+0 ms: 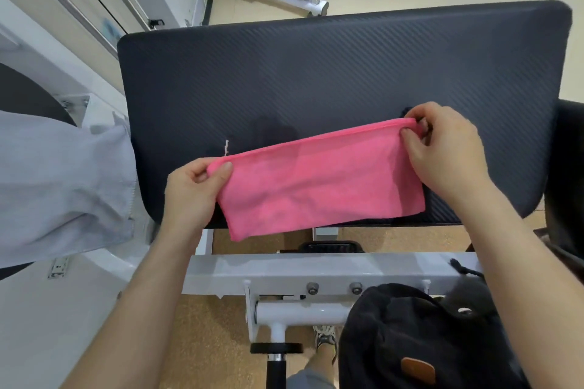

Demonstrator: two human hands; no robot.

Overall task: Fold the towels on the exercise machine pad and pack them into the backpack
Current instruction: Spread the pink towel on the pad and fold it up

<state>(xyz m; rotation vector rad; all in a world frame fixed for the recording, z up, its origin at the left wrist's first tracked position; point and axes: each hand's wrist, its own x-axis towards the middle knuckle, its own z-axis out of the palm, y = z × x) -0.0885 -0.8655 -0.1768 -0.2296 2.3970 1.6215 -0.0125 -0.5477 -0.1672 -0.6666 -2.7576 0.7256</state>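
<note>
- Pink folded microfibre towel (pixel 319 186) overhangs near edge of black textured pad (pixel 316 73), long axis left to right
- Left grip (pixel 192 193) pinches its far-left corner, right grip (pixel 448 151) the far-right
- Black fabric backpack (pixel 410 341) lies nearer right grip

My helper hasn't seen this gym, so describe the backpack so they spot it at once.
Start at the big dark pad, then drop to the white frame below it. The backpack sits at its right end: black with a brown patch.
</note>
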